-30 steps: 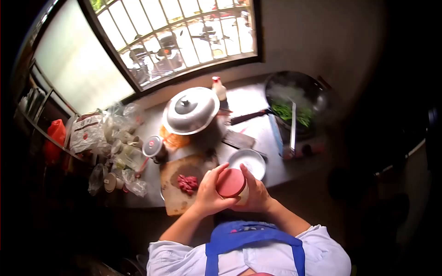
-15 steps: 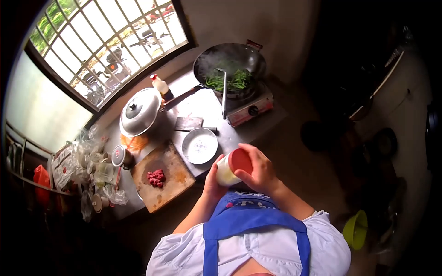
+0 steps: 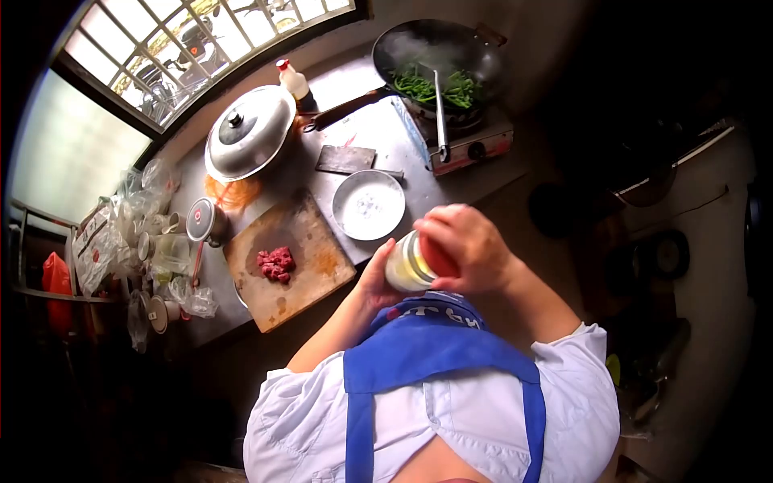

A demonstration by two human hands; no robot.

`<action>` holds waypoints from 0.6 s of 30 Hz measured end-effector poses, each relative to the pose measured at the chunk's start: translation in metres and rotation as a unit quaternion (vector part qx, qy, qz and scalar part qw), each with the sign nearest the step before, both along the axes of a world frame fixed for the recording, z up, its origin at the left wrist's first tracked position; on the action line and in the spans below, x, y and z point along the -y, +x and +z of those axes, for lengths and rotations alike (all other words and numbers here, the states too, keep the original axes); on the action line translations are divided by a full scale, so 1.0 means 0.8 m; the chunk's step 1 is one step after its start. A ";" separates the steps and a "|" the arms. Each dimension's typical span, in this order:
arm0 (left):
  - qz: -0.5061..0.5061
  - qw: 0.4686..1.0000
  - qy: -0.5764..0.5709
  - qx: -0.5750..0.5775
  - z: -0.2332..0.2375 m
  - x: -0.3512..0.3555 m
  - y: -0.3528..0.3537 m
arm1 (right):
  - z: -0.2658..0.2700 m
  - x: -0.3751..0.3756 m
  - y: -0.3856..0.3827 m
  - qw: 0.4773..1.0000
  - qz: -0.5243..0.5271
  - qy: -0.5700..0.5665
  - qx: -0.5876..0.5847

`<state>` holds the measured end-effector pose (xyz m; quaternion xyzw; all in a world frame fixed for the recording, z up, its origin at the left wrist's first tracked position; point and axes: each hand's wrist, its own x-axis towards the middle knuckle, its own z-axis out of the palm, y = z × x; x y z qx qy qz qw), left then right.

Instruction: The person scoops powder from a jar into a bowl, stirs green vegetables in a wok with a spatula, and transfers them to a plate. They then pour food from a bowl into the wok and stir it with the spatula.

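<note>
In front of my apron, my left hand (image 3: 374,282) is wrapped round a glass jar (image 3: 403,268) with pale yellowish contents. My right hand (image 3: 477,248) grips the red lid (image 3: 437,256) from above and the right, and the jar's ringed neck shows beside it. Just beyond the jar, a white bowl (image 3: 369,204) sits on the counter. To the left, cut red meat (image 3: 275,264) lies in a small heap on a wooden cutting board (image 3: 310,233). A cleaver (image 3: 346,159) rests flat behind the bowl.
Steam rises from a wok (image 3: 489,60) holding green vegetables (image 3: 459,88) and a metal-handled spatula (image 3: 440,117), on a portable stove (image 3: 475,151). A domed lid (image 3: 251,133), a bottle (image 3: 293,80), a lidded canister (image 3: 206,219) and plastic bags (image 3: 105,241) crowd the counter's back and left.
My right hand has turned over the red lid, and the jar's neck shows more beside it. The view has shifted, so the counter appears higher in the picture.
</note>
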<state>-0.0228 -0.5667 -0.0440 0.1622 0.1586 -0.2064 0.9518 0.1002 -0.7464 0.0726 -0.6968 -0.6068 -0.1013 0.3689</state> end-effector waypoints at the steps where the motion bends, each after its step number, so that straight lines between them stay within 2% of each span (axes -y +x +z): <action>1: -0.033 0.997 -0.064 0.009 -0.008 -0.016 0.003 | 0.002 -0.006 0.008 0.997 0.024 0.063 -0.039; 2: -0.015 0.993 -0.119 0.017 -0.013 -0.023 0.004 | -0.035 -0.006 0.011 0.953 0.033 0.153 -0.261; 3: 0.001 0.984 -0.174 0.025 -0.011 -0.029 0.008 | -0.037 -0.034 0.002 0.895 -0.031 0.263 -0.359; 6: -0.040 0.979 -0.200 0.017 -0.027 -0.062 0.010 | -0.078 -0.043 0.002 0.850 0.042 0.097 -0.516; 7: -0.054 0.973 -0.224 0.022 -0.029 -0.070 0.009 | -0.092 -0.058 -0.010 0.826 0.083 0.104 -0.547; 9: -0.004 0.961 -0.275 -0.006 -0.008 -0.077 0.004 | -0.090 -0.072 -0.009 0.952 0.044 0.021 -0.302; 10: -0.033 0.996 -0.038 0.068 0.016 -0.087 0.003 | -0.080 -0.081 -0.017 0.950 -0.025 0.030 -0.308; 11: -0.032 0.997 -0.038 0.066 0.024 -0.092 0.000 | -0.060 -0.084 -0.012 0.965 -0.106 0.118 -0.211; 13: -0.011 0.990 0.037 0.134 0.034 -0.095 -0.001 | -0.005 -0.066 -0.017 0.943 -0.197 0.143 -0.227; 14: -0.004 0.987 0.084 0.135 0.048 -0.096 0.004 | 0.021 -0.063 -0.016 0.964 -0.172 0.106 -0.172; 15: 0.026 0.980 0.141 0.137 0.047 -0.098 0.009 | 0.027 -0.067 -0.009 0.990 -0.106 0.071 -0.065; 17: 0.102 0.953 0.252 0.132 0.057 -0.098 0.011 | 0.043 -0.075 -0.015 0.995 -0.086 -0.043 0.027; 18: 0.097 0.954 0.250 0.133 0.058 -0.098 0.012 | 0.039 -0.076 -0.013 0.992 -0.086 -0.078 0.058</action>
